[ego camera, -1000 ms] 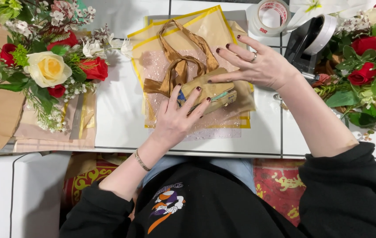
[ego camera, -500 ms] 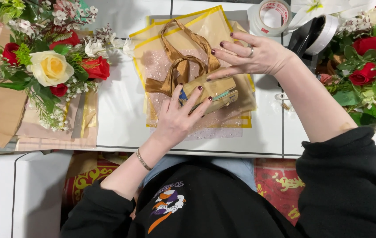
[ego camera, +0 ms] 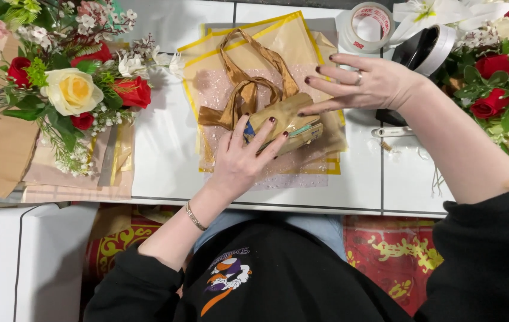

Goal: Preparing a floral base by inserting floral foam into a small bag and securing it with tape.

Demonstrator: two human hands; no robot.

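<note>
Left hand spread flat on gold-wrapped bundle, right hand open, fingertips at its upper edge, rose bouquet well left, bare white table between

the left hand covers part of the small tan parcel, so what is inside cannot be told; the right-hand bouquet and left bouquet are cut off by the picture's edges
</note>
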